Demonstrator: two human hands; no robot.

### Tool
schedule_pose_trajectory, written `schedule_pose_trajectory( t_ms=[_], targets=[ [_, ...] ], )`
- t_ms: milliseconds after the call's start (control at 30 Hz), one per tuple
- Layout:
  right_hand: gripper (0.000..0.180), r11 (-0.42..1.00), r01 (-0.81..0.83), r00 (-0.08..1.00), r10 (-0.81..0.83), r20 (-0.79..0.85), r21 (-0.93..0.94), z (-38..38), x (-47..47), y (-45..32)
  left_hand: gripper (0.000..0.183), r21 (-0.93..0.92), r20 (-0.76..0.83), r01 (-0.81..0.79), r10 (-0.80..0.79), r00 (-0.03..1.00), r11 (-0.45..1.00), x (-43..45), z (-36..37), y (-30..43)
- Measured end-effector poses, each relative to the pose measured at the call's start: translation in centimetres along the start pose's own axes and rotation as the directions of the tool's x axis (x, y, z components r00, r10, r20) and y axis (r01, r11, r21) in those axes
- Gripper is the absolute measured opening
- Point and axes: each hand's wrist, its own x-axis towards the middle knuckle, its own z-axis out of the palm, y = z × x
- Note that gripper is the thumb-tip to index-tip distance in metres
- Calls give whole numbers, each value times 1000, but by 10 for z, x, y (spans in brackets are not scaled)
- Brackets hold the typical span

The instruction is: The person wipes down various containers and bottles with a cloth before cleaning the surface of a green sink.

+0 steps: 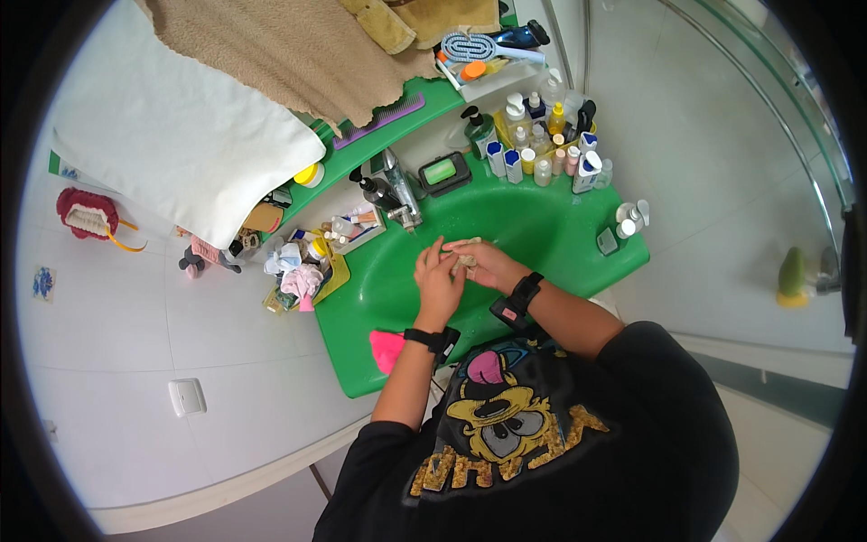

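Note:
Over the green washbasin, a small crumpled beige piece, cloth-like but too small to name surely, lies between my two hands. My right hand holds it in the fingers. My left hand meets it from the left, thumb against it and the other fingers stretched towards the tap. Just beyond my fingertips stands the chrome tap. My fingers partly cover the beige piece. Each wrist wears a black strap with a small box.
Behind the basin stand a dark pump bottle, a soap dish with green soap and several bottles. A pink cloth lies on the front left rim. A green shelf overhangs the back, with towels above.

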Motion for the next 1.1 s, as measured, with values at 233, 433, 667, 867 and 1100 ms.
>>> schedule_pose_trajectory(
  t_ms=[233, 433, 667, 867, 1100],
  targets=[
    [12, 995, 49, 983, -32, -179, 89, -10, 8, -48, 28, -502, -52, 258, -326, 944, 826, -40, -38, -16],
    [61, 983, -138, 899, 72, -433, -121, -16, 27, -56, 22, -567, -98, 305, -430, 897, 765, -82, -42, -47],
    [49, 959, -144, 859, -3, -512, -246, -62, 60, -31, 20, -692, -7, 442, -617, 787, 571, -123, -37, -61],
    [37, 943, -96, 911, -46, -409, -318, -87, 56, -16, 18, -734, -100, 369, -628, 772, 570, -146, -41, -60],
    [30, 934, -85, 928, -52, -369, -347, -64, 45, -17, 18, -762, -78, 398, -683, 726, 510, -180, -49, -75]
  ],
)
